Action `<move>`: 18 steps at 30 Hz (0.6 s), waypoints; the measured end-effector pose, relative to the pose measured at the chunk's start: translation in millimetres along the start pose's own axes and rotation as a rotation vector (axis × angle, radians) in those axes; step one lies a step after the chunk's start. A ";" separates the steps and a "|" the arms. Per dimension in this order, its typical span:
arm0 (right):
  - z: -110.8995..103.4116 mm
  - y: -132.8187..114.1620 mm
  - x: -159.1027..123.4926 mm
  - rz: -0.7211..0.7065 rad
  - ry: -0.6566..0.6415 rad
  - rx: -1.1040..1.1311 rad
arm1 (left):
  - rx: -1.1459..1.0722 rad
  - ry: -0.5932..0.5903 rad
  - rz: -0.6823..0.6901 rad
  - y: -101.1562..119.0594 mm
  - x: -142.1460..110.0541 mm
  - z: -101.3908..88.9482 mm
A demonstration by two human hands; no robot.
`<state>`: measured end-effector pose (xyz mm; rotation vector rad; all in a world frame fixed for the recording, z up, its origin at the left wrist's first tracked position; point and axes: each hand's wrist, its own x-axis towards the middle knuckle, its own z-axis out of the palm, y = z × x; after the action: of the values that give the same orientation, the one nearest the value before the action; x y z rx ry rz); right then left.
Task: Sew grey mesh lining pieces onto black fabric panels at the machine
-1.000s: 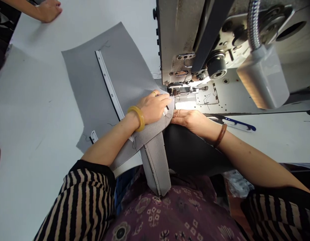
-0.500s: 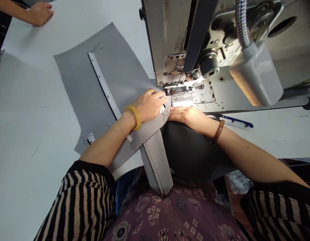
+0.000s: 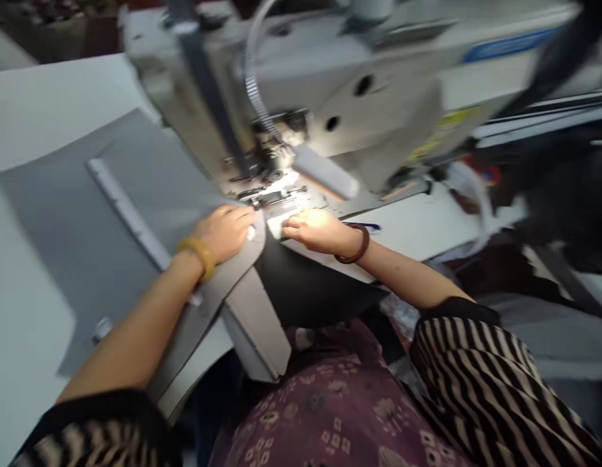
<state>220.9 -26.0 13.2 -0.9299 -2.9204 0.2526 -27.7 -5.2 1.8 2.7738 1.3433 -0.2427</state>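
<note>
My left hand (image 3: 226, 232), wearing a yellow bangle, is closed on the grey fabric panel (image 3: 82, 233) at its curved edge, close to the presser foot (image 3: 255, 198) of a sewing machine. A long pale strip (image 3: 130, 214) lies on the panel, partly behind my left forearm. A folded grey flap (image 3: 257, 324) hangs toward my lap. To the right of the curved edge, my right hand (image 3: 314, 231) has curled fingers over the lit surface beside the needle plate. Blur hides what is in its fingertips. Dark material (image 3: 315, 292) hangs below both hands.
The sewing machine head (image 3: 369, 97) spans the top, with a lamp (image 3: 325, 172) on a flexible neck over the needle area. A blue-handled tool (image 3: 364, 226) lies behind my right wrist. The white table (image 3: 23, 311) extends left.
The view has swung right and blurred. My right hand has come away from the curved fabric edge, its fingers now curled. My left hand stays on the panel.
</note>
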 end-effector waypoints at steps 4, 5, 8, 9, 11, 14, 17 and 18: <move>-27.3 18.4 -75.3 0.236 -0.036 -0.113 | 0.060 0.065 -0.064 -0.8 2.6 3.4; -33.0 28.2 -99.6 0.322 -0.021 -0.117 | 0.070 0.041 -0.069 1.9 2.3 2.6; -48.2 71.9 -173.5 0.678 0.018 -0.157 | 0.113 -0.040 -0.077 17.1 -3.7 -2.6; -52.6 90.4 -195.5 0.838 0.031 -0.183 | 0.130 -0.047 -0.079 23.2 -6.7 -4.2; -60.0 129.4 -231.4 1.086 0.063 -0.237 | 0.152 -0.048 -0.103 34.5 -12.5 -6.1; -66.0 182.0 -260.9 1.292 0.144 -0.283 | 0.145 -0.061 -0.143 45.4 -18.1 -5.6; -69.2 213.0 -265.1 1.429 0.241 -0.309 | 0.131 -0.063 -0.167 49.7 -18.8 -3.7; -70.7 216.5 -261.8 1.444 0.262 -0.303 | 0.122 -0.053 -0.174 50.7 -18.6 -3.8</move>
<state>565.2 6.0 41.2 -2.6277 -1.5432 -0.2602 1.2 -50.7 7.4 2.7238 1.6100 -0.4164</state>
